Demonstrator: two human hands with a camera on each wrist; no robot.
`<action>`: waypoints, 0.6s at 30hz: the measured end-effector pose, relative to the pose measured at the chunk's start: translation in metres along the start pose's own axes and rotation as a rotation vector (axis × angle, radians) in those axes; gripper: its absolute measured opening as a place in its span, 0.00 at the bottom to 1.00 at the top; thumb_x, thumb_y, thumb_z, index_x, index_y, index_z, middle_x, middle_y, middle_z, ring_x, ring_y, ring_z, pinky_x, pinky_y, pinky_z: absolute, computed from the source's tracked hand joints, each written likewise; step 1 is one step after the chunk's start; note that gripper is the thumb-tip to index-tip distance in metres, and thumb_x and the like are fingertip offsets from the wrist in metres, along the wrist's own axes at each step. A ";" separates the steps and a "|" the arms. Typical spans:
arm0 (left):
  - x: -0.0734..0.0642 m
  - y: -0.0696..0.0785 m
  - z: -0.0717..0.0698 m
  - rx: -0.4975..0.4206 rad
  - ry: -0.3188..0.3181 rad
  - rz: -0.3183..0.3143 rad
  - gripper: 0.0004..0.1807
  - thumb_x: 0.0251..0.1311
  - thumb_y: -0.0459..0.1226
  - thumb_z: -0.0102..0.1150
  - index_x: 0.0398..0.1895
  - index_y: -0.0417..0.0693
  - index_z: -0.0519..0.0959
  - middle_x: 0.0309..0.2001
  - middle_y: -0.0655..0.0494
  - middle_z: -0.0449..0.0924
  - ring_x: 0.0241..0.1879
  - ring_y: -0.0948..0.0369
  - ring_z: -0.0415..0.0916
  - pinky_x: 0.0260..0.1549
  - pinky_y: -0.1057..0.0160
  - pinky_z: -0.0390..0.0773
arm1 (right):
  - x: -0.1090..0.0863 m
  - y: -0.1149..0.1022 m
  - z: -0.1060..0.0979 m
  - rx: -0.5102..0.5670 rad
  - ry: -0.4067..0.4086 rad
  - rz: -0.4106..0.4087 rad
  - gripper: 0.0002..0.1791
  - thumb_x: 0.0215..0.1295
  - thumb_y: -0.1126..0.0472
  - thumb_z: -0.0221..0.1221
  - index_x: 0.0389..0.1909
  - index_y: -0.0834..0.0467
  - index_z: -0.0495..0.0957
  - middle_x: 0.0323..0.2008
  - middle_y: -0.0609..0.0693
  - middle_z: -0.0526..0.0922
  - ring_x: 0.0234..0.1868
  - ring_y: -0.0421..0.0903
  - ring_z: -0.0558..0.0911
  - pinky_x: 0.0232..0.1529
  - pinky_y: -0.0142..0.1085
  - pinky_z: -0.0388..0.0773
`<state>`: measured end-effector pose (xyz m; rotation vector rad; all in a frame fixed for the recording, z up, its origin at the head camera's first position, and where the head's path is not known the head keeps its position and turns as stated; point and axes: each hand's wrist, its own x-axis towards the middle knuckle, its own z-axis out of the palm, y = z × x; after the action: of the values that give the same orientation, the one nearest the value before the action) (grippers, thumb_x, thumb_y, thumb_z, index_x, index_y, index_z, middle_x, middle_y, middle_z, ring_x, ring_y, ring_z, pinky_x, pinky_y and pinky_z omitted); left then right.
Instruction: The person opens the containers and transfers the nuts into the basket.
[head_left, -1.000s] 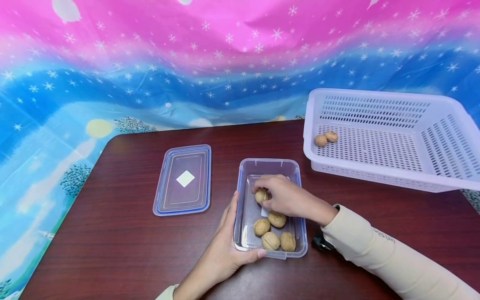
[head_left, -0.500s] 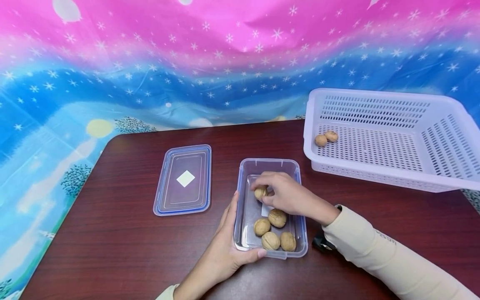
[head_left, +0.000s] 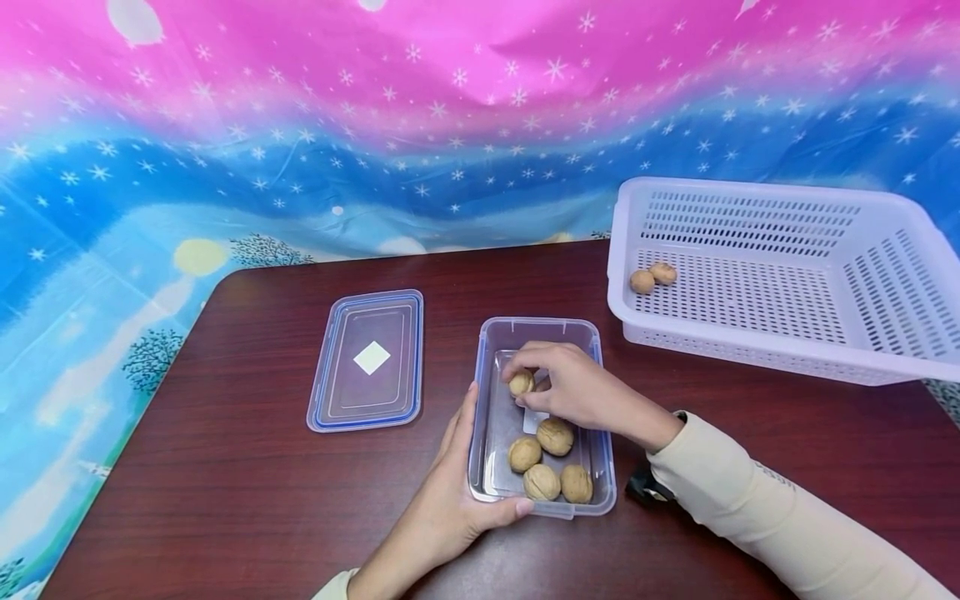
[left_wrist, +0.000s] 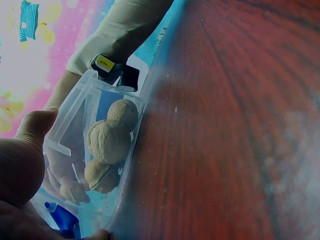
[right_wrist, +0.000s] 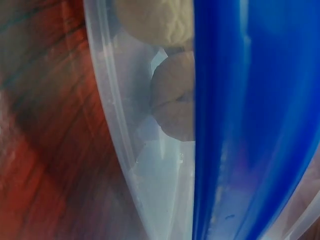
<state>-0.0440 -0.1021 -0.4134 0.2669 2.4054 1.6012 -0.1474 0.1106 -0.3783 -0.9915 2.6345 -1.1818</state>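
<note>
Inside a clear plastic box [head_left: 486, 350] with a blue seal, my right hand [head_left: 566, 383] pinches a walnut [head_left: 521, 383] between thumb and fingers, low in the far half. Several more walnuts [head_left: 542, 482] lie at the near end, seen through the wall as pale walnuts [left_wrist: 109, 141] in the left wrist view. My left hand [head_left: 450, 500] grips the near left corner, thumb at the front rim and fingers along the left side. The right wrist view shows the box's blue edge [right_wrist: 240, 120] and a walnut [right_wrist: 175, 97] close up; the right hand's fingers are hidden there.
To the left lies the box's lid [head_left: 390, 392], flat on the dark red table [head_left: 225, 467], with a white diamond label [head_left: 371, 358]. A white slotted basket [head_left: 750, 346] stands at the back right, two walnuts [head_left: 652, 277] in its left corner. A patterned cloth [head_left: 375, 125] hangs behind.
My right thumb and fingers have shifted a little around the walnut, which has moved slightly away from me. My left hand and the box have stayed in place.
</note>
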 end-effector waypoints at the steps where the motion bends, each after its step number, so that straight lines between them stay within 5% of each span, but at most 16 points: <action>1: 0.000 0.000 0.000 -0.001 -0.002 -0.001 0.76 0.40 0.47 0.86 0.87 0.70 0.38 0.85 0.58 0.47 0.79 0.59 0.54 0.77 0.49 0.57 | 0.000 0.000 0.000 0.002 0.001 0.002 0.13 0.57 0.72 0.70 0.42 0.58 0.87 0.38 0.46 0.85 0.39 0.41 0.79 0.44 0.41 0.80; 18: -0.001 0.000 0.000 -0.003 -0.002 -0.006 0.76 0.40 0.48 0.86 0.86 0.71 0.38 0.85 0.60 0.45 0.81 0.59 0.52 0.78 0.46 0.55 | -0.003 0.001 -0.003 0.089 0.023 0.026 0.13 0.61 0.73 0.68 0.46 0.60 0.86 0.47 0.50 0.88 0.46 0.44 0.83 0.51 0.41 0.82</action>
<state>-0.0433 -0.1020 -0.4136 0.2601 2.3996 1.6016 -0.1469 0.1149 -0.3770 -0.9305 2.5779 -1.2999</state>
